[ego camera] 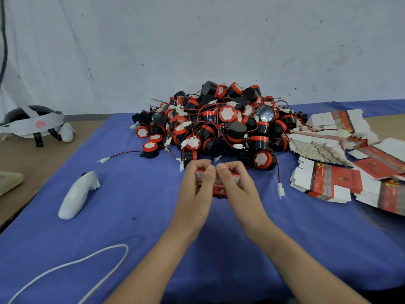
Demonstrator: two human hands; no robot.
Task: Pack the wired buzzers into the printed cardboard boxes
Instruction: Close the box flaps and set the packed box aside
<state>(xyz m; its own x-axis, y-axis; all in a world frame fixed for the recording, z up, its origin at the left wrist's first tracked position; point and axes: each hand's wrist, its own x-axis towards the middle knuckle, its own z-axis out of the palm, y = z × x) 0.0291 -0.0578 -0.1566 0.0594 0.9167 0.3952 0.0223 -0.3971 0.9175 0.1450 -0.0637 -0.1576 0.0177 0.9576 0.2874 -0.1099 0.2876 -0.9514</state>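
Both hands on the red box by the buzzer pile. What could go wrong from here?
1. The left hand and right hand cover most of the small red printed cardboard box, so a wire pinched under a flap could go unseen.
2. The tangled heap of black-and-red round buzzers sits right behind; pulling one may drag others.
3. The white plug on a red wire lies beside the right hand and could snag.

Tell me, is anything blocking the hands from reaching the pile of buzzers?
Nothing visible blocks them. Both the left hand and the right hand grip a red printed box, and the buzzer pile lies right behind their fingers on the blue cloth. The hands are full, though.
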